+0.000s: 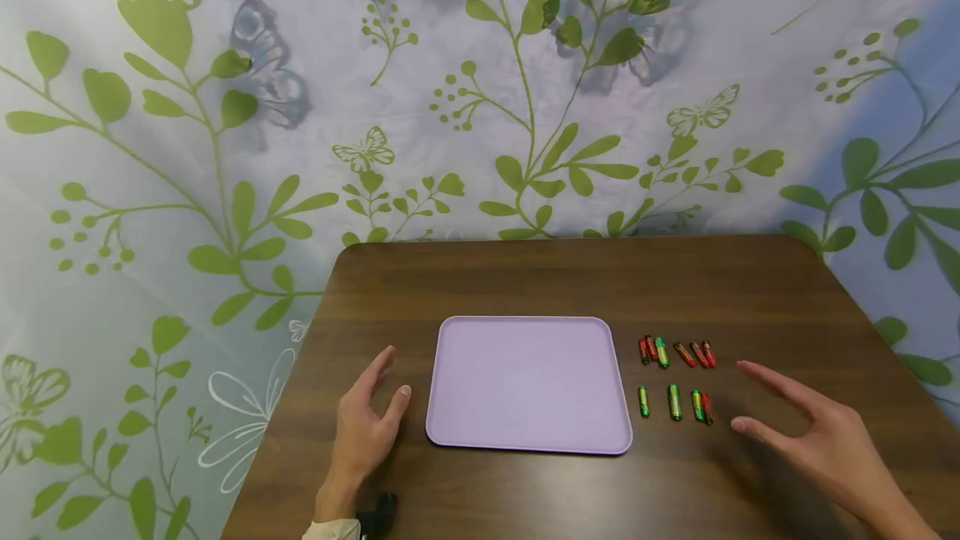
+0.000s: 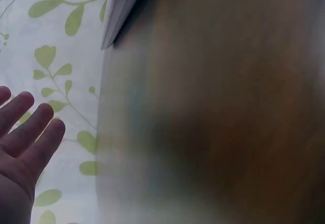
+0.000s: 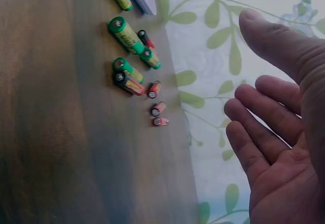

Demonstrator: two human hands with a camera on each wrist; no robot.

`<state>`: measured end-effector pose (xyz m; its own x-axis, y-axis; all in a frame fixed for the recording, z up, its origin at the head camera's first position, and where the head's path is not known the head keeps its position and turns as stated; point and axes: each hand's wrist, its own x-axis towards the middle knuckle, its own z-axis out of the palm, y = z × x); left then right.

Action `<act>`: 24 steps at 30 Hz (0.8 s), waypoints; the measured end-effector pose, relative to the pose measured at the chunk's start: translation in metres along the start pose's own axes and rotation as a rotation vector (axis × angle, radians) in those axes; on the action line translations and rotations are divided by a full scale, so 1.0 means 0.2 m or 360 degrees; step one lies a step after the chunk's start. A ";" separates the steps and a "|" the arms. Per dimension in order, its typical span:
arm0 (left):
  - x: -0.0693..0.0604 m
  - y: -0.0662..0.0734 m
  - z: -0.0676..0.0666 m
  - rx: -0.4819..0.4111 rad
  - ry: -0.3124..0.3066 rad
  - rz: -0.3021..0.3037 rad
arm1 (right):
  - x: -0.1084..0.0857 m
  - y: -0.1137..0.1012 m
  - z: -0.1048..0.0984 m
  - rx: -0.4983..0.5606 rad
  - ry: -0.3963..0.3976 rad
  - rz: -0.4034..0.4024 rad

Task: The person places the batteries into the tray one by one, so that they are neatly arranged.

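"Where are the batteries (image 1: 675,402)?"
"Between the tray (image 1: 528,382) and the worktop's (image 1: 525,277) right edge: red-and-black, or green, long axes mostly near edge to far, some slanting!"
"Labels?"
"Too small to read!"
"Hands?"
"Left hand (image 1: 366,427), right hand (image 1: 825,440): both loosely spread, thumbs apart, holding nothing!"

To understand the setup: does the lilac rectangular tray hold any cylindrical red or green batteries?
No, the batteries lie on the brown wood-grain table, right of the tray.
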<state>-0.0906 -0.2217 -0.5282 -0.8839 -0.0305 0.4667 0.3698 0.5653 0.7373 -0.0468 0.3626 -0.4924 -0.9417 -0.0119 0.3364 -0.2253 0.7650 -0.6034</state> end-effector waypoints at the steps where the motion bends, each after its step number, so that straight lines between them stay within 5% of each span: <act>1: -0.01 0.01 0.01 0.0000 0.0003 -0.0024 | 0.00 0.00 0.01 0.0014 -0.0016 -0.0005; 13: -0.12 0.08 0.10 -0.0014 -0.0194 -0.0385 | -0.02 0.08 0.07 0.0006 -0.0119 -0.0041; 24: -0.16 0.11 0.12 0.0006 -0.0574 -0.0510 | 0.00 0.17 0.11 -0.0110 -0.0210 -0.0033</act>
<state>-0.0609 -0.1883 -0.5397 -0.9963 0.0842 0.0167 0.0624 0.5771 0.8143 -0.0607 0.3738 -0.5294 -0.9627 -0.1089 0.2475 -0.2312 0.8062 -0.5446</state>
